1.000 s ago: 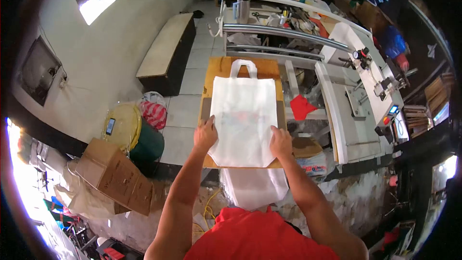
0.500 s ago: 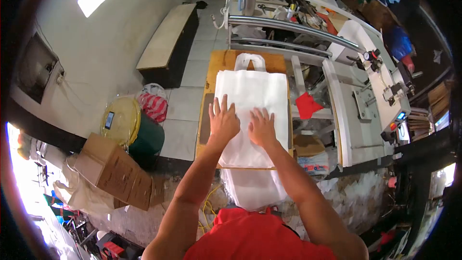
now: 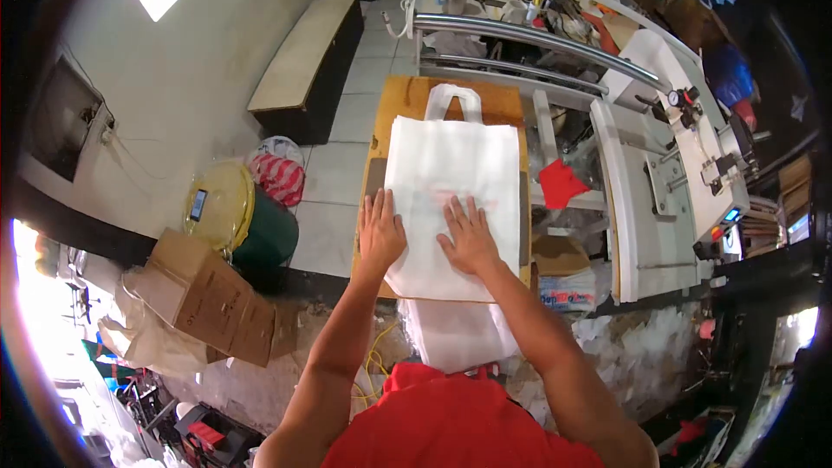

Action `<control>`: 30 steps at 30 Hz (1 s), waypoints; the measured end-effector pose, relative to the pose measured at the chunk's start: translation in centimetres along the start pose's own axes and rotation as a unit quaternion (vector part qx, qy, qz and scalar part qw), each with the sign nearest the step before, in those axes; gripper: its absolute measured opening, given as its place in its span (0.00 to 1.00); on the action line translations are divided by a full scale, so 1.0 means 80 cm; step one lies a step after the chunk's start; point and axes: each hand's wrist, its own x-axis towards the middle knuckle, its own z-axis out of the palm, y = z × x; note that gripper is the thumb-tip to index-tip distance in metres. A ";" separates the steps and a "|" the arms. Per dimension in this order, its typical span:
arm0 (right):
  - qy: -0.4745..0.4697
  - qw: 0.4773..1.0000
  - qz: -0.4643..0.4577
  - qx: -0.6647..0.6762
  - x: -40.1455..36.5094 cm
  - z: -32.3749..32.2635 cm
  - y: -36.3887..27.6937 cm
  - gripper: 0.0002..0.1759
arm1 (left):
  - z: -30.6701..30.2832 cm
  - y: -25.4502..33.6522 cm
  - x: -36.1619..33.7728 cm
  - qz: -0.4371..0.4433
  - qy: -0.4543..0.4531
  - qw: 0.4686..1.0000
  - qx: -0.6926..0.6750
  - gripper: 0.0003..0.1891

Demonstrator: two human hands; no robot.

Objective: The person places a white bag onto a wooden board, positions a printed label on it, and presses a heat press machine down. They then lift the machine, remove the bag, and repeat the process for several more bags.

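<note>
A white tote bag [image 3: 451, 160] lies flat on a wooden board [image 3: 496, 97], its loop handle pointing away from me. Faint reddish marks show on the bag near its middle. My left hand [image 3: 380, 234] rests at the bag's left edge, fingers stretched forward and flat. Palm down on the right half of the bag is my right hand [image 3: 470, 236], fingers spread. Neither hand grips anything. More white material [image 3: 455, 334] hangs below the near edge of the board.
To the right stands a machine with a metal roller [image 3: 537, 45] and a pressure gauge [image 3: 673, 99]. A red cloth scrap [image 3: 562, 184] lies on its frame. At left are a lidded drum [image 3: 260, 230], a phone [image 3: 198, 204], cardboard boxes [image 3: 208, 299] and a low bench [image 3: 303, 52].
My left hand has slid left and toward me, to the bag's left edge. My right hand stays on the bag, its fingers spread a little wider. The view has shifted slightly.
</note>
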 end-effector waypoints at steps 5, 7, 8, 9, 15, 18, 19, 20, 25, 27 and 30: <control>-0.013 1.000 -0.004 0.010 0.003 -0.003 -0.015 0.38 | 0.004 -0.009 -0.002 -0.008 -0.004 1.000 -0.015 0.30; -0.004 1.000 -0.010 0.010 0.003 -0.001 -0.015 0.38 | 0.004 -0.012 -0.004 0.004 -0.006 1.000 -0.021 0.30; 0.001 1.000 -0.012 0.010 0.002 0.001 -0.014 0.38 | 0.003 -0.011 -0.004 0.005 -0.007 1.000 -0.020 0.30; 0.007 1.000 -0.014 0.009 0.001 0.001 -0.013 0.38 | 0.003 -0.010 -0.004 0.003 -0.012 1.000 -0.012 0.29; 0.000 1.000 -0.006 0.016 0.006 -0.004 -0.007 0.38 | 0.003 0.001 -0.001 -0.009 -0.032 0.999 0.027 0.29; 0.021 0.999 -0.007 0.026 0.001 -0.015 -0.008 0.38 | 0.001 -0.001 -0.003 -0.020 -0.029 0.999 0.016 0.30; 0.021 0.999 -0.006 0.025 -0.003 -0.026 -0.008 0.38 | -0.003 -0.001 -0.003 -0.031 -0.033 0.999 0.005 0.31; 0.039 0.999 0.018 0.017 -0.012 -0.039 -0.006 0.38 | -0.010 0.002 -0.006 -0.031 -0.034 0.999 0.004 0.31; 0.054 0.995 0.079 -0.029 -0.055 -0.043 0.034 0.38 | -0.016 -0.003 -0.033 -0.030 -0.040 0.998 0.027 0.31; 0.032 0.996 0.071 -0.031 -0.059 -0.032 0.045 0.38 | -0.015 -0.001 -0.037 -0.025 -0.030 0.999 0.031 0.31; 0.061 0.996 0.061 -0.034 -0.061 -0.023 0.048 0.38 | -0.013 -0.004 -0.040 -0.015 -0.010 0.999 0.038 0.31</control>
